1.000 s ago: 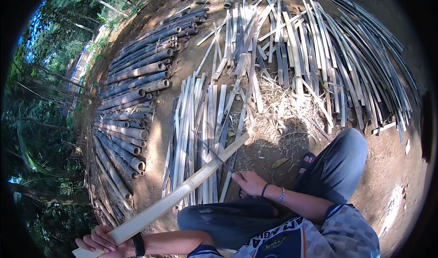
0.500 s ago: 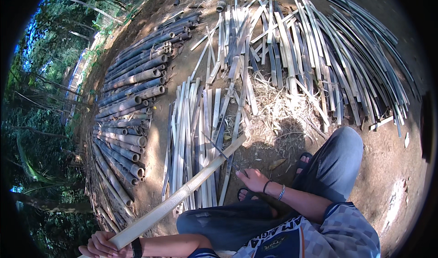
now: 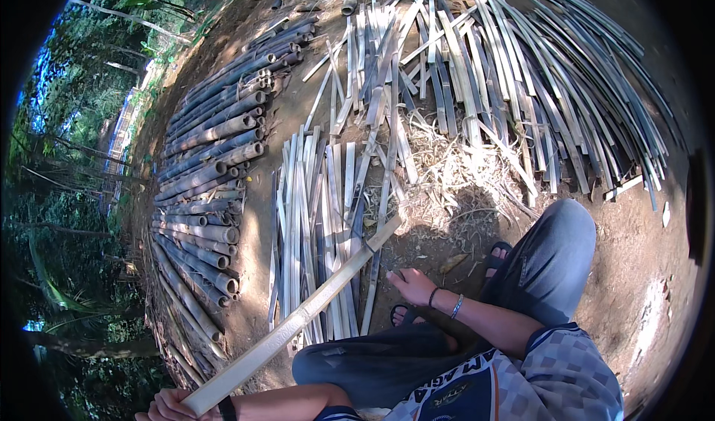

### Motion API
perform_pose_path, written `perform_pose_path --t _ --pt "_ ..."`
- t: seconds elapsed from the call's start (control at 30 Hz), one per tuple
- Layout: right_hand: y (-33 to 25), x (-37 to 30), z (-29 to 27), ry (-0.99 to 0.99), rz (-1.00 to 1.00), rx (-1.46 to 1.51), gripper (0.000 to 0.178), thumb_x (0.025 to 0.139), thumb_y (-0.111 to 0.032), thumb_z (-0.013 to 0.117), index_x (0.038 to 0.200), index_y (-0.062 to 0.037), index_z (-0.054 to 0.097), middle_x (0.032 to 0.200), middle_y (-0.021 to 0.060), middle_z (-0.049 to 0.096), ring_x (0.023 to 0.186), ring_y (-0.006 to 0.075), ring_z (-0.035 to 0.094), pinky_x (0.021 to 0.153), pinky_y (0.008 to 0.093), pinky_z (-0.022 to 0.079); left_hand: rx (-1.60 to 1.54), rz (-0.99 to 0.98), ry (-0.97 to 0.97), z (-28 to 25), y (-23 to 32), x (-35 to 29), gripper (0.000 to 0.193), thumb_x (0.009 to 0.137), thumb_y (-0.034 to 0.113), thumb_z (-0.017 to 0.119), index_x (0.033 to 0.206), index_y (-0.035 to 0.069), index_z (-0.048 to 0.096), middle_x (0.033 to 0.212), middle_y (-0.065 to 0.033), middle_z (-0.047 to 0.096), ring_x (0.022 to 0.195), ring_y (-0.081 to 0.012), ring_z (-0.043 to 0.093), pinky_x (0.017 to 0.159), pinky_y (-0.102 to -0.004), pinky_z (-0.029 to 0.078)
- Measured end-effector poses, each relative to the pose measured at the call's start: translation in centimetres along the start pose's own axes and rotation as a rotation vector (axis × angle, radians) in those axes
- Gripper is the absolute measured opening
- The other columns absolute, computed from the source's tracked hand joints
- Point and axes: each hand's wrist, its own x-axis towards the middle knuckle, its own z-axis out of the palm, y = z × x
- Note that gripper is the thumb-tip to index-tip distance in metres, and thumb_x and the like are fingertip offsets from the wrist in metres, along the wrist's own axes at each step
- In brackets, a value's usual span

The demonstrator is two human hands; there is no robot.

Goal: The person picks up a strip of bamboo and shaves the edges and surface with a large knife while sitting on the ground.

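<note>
My left hand [image 3: 170, 406], at the lower left edge, is closed round the near end of a long pale split bamboo strip [image 3: 290, 324]. The strip slants up to the right across my view, and its far end lies by the shavings. My right hand [image 3: 412, 287] is closed in front of my shin, just right of the strip. It grips a thin dark knife [image 3: 372, 250], whose blade shows only as a narrow dark line against the strip's upper part. Most of the handle is hidden by my fingers.
Split bamboo strips [image 3: 298, 220] lie beyond the held one, with a larger spread [image 3: 551, 93] at the far right. Curly shavings [image 3: 454, 171] cover the ground ahead. Whole bamboo poles [image 3: 216, 171] are stacked at the left, before dense greenery. My bent knee [image 3: 562, 250] is at the right.
The blade stuck out past the strip's far side before; now only a short dark line shows at the strip. The right hand has shifted slightly upward in view. The left hand keeps its grip.
</note>
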Motion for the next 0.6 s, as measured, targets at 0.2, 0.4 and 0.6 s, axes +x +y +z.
perform_pose_path --t 0.2,0.4,0.6 --pt "-1.6 -1.6 0.1 -0.119 -0.297 -0.085 0.057 0.092 -0.05 0.044 0.08 0.0044 0.058 0.067 0.0259 0.06 0.071 0.0386 0.063 0.065 0.0456 0.049 -0.027 0.024 -0.037 1.3 -1.2 0.3 0.055 0.09 0.061 0.04 0.075 0.008 0.041 0.047 -0.0001 0.04 0.033 -0.0091 0.041 0.034 -0.0187 0.034" --pt "4.9 3.0 -0.5 0.106 0.057 -0.036 0.05 0.093 -0.044 0.046 0.078 0.003 0.055 0.063 0.0228 0.057 0.064 0.0394 0.058 0.063 0.0452 0.046 0.094 0.041 0.107 -1.0 0.3 -0.4 0.045 0.085 0.047 0.057 0.07 0.01 0.035 0.042 0.0025 0.041 0.029 -0.0056 0.041 0.029 -0.0143 0.033" --pt "1.2 -0.2 0.2 -0.078 -0.302 -0.105 0.053 0.093 -0.047 0.044 0.083 0.0026 0.058 0.073 0.0242 0.061 0.073 0.0407 0.061 0.068 0.0458 0.047 0.024 0.001 -0.042 0.4 -0.6 0.1 0.057 0.09 0.062 0.037 0.078 0.007 0.041 0.048 -0.0009 0.041 0.034 -0.0103 0.041 0.035 -0.02 0.035"
